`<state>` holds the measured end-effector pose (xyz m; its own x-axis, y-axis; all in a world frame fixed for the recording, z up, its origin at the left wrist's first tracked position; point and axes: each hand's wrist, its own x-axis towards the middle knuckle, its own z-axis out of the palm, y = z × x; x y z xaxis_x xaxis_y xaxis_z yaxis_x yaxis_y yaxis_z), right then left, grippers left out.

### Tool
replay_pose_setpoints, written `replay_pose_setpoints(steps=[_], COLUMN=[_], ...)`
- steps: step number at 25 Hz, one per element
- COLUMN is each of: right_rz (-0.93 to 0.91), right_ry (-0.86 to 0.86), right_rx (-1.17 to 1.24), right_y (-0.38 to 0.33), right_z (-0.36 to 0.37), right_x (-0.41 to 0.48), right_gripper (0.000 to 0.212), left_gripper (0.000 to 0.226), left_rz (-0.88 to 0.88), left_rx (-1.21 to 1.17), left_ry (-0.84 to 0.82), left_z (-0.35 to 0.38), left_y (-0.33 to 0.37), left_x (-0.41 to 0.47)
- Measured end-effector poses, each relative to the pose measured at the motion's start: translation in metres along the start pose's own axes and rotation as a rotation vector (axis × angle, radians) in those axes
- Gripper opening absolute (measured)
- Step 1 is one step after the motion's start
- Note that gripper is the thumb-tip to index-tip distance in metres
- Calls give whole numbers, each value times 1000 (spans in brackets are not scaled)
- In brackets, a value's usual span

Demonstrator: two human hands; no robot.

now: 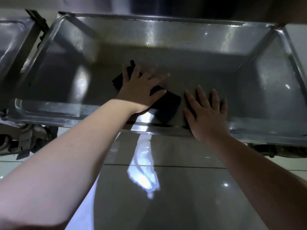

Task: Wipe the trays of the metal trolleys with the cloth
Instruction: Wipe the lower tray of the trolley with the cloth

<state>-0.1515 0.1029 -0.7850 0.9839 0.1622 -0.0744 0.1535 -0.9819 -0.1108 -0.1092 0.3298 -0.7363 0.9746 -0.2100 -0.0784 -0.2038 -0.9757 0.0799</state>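
Observation:
A low metal trolley tray (207,67) fills the upper half of the head view, its floor dull grey with raised shiny walls. A dark cloth (167,103) lies on the tray floor near the front wall. My left hand (141,90) presses flat on the cloth with fingers spread, covering its middle; cloth sticks out beyond the fingers at the upper left and at the lower right. My right hand (207,112) rests flat and spread on the tray's front part, just right of the cloth, holding nothing.
A second metal tray (11,40) stands to the left, separated by a metal frame post (37,19). Trolley castors (25,140) show below the front rim at left and right (272,151). Glossy floor tiles (166,196) lie beneath my arms.

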Motion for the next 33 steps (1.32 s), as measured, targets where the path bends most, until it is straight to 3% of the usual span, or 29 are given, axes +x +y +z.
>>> replay_pose_setpoints(steps=[4, 8, 12, 18, 22, 27, 33], right_rz=[-8, -8, -3, -6, 43, 70, 58], right_ry=[-23, -52, -76, -132, -179, -82, -37], right_rx=[-5, -6, -10, -33, -75, -43, -63], right_y=[2, 3, 1, -1, -3, -13, -15], right_z=[1, 0, -1, -9, -15, -9, 2], right_x=[1, 4, 4, 2, -3, 25, 26], right_gripper=[58, 59, 58, 55, 54, 56, 58], left_gripper=[60, 78, 73, 68, 67, 68, 76], left_rz=[-82, -351, -524, -390, -395, -373, -361], left_rx=[56, -18, -65, -98, -81, -39, -14], left_ry=[-20, -84, 49, -26, -5, 63, 44], left_z=[27, 28, 39, 34, 39, 48, 43], left_y=[2, 8, 25, 18, 29, 33, 12], left_x=[-2, -24, -66, -73, -84, -86, -7])
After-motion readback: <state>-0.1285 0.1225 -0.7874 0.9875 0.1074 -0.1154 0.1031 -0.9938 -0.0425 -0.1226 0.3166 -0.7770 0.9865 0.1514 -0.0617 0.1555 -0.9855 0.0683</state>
